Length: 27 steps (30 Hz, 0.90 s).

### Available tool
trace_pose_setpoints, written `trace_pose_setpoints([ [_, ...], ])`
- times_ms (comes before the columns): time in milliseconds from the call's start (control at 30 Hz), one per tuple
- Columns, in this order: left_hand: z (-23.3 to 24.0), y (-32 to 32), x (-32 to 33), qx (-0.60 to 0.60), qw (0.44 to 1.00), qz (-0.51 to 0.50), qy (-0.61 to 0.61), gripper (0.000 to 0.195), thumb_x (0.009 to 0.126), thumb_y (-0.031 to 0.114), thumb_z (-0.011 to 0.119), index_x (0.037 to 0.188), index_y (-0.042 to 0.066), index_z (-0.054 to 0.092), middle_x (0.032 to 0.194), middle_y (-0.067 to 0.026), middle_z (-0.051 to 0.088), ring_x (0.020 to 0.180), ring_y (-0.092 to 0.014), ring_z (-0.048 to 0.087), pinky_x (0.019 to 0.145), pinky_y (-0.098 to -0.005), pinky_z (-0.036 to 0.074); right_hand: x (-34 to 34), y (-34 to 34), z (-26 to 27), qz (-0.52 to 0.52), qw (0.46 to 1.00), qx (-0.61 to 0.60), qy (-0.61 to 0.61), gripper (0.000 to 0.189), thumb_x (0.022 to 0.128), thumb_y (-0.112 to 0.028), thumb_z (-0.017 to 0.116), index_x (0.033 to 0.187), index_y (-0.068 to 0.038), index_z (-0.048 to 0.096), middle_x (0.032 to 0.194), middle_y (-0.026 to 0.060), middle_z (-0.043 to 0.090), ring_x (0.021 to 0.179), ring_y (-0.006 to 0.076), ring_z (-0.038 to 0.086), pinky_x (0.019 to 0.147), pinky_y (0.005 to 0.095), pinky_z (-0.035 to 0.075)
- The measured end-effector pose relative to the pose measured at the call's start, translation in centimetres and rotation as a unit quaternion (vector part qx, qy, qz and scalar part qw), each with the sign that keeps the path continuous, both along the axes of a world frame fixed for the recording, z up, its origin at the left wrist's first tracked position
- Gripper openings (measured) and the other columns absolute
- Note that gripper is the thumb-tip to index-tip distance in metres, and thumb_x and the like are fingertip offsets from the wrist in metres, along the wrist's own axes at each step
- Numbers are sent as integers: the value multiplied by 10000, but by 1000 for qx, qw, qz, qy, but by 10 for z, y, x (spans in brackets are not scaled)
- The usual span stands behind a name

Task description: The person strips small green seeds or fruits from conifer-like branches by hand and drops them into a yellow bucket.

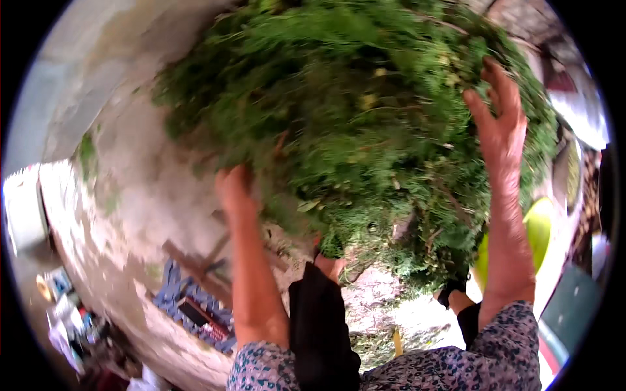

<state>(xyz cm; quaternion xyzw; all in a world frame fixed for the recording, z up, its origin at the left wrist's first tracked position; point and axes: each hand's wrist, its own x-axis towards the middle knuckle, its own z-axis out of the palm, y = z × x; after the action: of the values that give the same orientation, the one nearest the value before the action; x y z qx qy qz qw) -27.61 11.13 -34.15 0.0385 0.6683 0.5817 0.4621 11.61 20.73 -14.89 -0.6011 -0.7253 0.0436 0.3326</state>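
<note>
A large heap of cut leafy green branches (342,112) lies before me and fills the upper middle of the head view. At the heap's lower left edge is my left hand (236,184), blurred, its fingers bent among feathery sprigs; whether it grips them is unclear. My right hand (501,105) is raised over the heap's right side, fingers spread and curved, with nothing seen between them. Twigs and small leaves stick out around both hands.
Below left, a blue woven-strap seat (171,288) with wooden legs bears a dark rectangular object (193,311). A yellow-green plastic thing (540,225) stands behind my right forearm. My feet are beside the heap's lower edge. Assorted items lie at the far lower left.
</note>
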Motion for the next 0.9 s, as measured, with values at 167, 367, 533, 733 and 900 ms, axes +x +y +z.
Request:
trace_pose_setpoints([
  [167, 115, 4, 38, 135, 976, -40, 163, 368, 849, 65, 558, 1200, -7, 477, 1104, -101, 553, 1006, -178, 527, 818, -301, 460, 69, -74, -8, -214, 976, 19, -24, 566, 745, -172, 736, 1246, -56, 502, 1211, 179, 503, 1132, 313, 483, 964, 403, 389],
  [367, 280, -52, 145, 157, 940, -295, 69, 419, 808, -5, 490, 1225, -52, 481, 1199, -120, 549, 1085, -234, 521, 949, -321, 407, 119, -142, -34, -342, 934, -99, 24, 654, 738, -237, 732, 1286, -35, 439, 1220, 225, 463, 1131, 365, 459, 955, 429, 388],
  [533, 389, -112, 207, 161, 839, -514, -79, 368, 841, 20, 576, 1201, -25, 516, 1191, -176, 527, 1079, -261, 510, 960, -418, 389, 171, -120, -35, -403, 913, 4, 63, 976, 690, -460, 746, 1365, 40, 249, 1291, 303, 370, 1184, 404, 404, 979, 460, 374],
  [733, 364, -116, 278, -3, 774, -606, -184, 342, 861, 38, 567, 1199, 0, 535, 1213, -133, 542, 1109, -236, 512, 960, -334, 401, 213, -4, -30, -470, 841, -99, 250, 1341, 532, -686, 734, 1442, -61, -28, 1413, 360, 120, 1278, 463, 284, 1029, 490, 327],
  [900, 348, -111, 294, -44, 833, -520, -187, 324, 857, 18, 571, 1172, -49, 535, 1124, -150, 604, 1009, -214, 585, 912, -318, 444, 174, 24, -66, -470, 825, -241, 202, 1338, 501, -530, 836, 1433, -52, 4, 1316, 313, 332, 1167, 417, 430, 971, 443, 394],
])
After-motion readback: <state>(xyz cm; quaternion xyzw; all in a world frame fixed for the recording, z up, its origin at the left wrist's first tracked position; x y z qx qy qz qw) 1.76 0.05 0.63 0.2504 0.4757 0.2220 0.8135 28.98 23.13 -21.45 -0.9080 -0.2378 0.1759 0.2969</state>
